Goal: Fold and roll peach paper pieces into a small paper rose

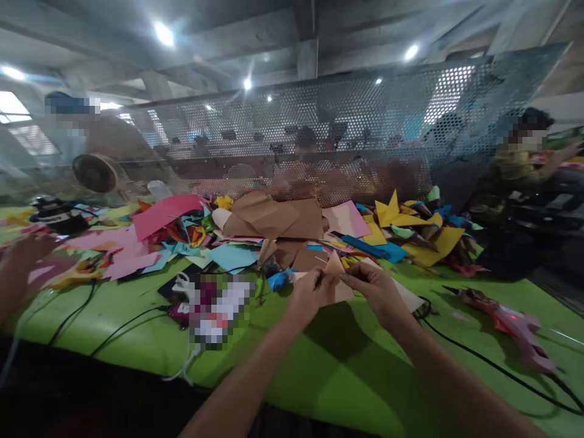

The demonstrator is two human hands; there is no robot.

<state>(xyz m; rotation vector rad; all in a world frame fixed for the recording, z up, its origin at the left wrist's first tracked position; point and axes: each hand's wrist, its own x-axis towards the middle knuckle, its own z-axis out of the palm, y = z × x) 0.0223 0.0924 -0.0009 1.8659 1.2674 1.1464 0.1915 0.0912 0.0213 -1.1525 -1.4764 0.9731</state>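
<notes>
Both my hands meet over the green table [283, 371], pinching a small folded piece of peach paper [334, 264]. My left hand [314, 290] is closed on its left side, and its fingers cover part of the sheet. On the right, the thumb and fingertips of my right hand [371, 283] press together at the paper's edge. A pale sheet [407, 296] shows behind my right wrist. To the right lies a pink hot glue gun [515, 325] with a red light on it, its nozzle pointing back and left.
A heap of brown paper [274, 218], pink sheets [166, 214] and yellow paper stars [395, 213] lines the table's back, before a perforated metal screen [319, 134]. Left are a power strip [180, 311] with cords and a yellow glue gun [79, 274]. Another person's arm [22, 267] reaches in at far left.
</notes>
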